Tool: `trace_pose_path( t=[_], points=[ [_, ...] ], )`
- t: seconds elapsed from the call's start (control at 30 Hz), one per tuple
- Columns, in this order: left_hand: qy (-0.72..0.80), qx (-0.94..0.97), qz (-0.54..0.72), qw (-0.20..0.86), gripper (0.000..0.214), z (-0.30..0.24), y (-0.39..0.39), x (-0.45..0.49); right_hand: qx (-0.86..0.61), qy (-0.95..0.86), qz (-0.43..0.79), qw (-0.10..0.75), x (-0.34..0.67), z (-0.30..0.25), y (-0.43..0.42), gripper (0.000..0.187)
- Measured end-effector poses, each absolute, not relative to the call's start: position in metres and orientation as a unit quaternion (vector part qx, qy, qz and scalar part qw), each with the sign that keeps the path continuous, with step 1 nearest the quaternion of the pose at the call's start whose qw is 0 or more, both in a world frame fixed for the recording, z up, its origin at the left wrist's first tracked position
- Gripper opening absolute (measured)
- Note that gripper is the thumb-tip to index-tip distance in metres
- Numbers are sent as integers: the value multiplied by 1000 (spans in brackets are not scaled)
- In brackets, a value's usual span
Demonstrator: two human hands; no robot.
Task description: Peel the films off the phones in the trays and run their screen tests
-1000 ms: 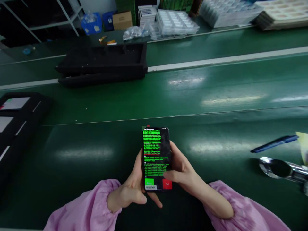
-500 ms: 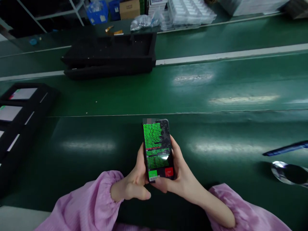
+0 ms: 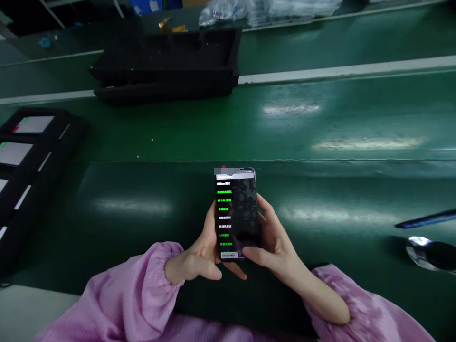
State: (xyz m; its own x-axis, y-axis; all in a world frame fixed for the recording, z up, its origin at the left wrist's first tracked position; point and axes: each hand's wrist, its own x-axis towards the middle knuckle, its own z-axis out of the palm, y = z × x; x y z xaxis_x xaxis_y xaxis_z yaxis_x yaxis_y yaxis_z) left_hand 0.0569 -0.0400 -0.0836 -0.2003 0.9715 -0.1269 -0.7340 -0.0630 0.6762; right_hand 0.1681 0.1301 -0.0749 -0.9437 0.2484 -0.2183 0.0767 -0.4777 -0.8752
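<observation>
A black smartphone (image 3: 239,213) is held upright between both hands over the dark green bench. Its screen lists lines of green and white text on black, and a small white label sits at its bottom edge. My left hand (image 3: 201,254) grips the phone's left side from below, with the thumb held off the screen. On the other side, my right hand (image 3: 276,240) wraps the right edge, its thumb over the lower right of the screen. The fingers behind the phone are mostly hidden.
On the left lies a black tray (image 3: 50,147) with several phones in its slots. Stacked black trays (image 3: 167,61) stand at the back. To the right are a blue pen-like object (image 3: 425,220) and a shiny round metal object (image 3: 423,251). Plastic bags (image 3: 223,12) lie at the far edge.
The phone screen has switched from dense green text with green and red buttons to a list of larger lines. The right thumb has moved slightly up and right. The view has tilted slightly downward.
</observation>
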Motion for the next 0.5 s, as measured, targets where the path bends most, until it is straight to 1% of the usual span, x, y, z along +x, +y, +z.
trace_pose_path(
  t=[0.2,0.27,0.37,0.43,0.5],
  points=[
    [329,184,699,608,131,-82,-39,56,-177,-534,825,47,168,-75,130,98],
    [323,184,712,596,131,-82,-38,58,-168,-547,817,71,168,-77,134,91],
    [315,179,729,580,132,-88,-39,62,-170,-587,774,164,165,-73,149,71],
    [302,177,724,595,132,-94,-41,64,-179,-627,721,235,160,-63,164,60],
    [278,170,710,624,133,-99,-43,64,-163,-692,647,274,152,-45,180,46]
  ],
)
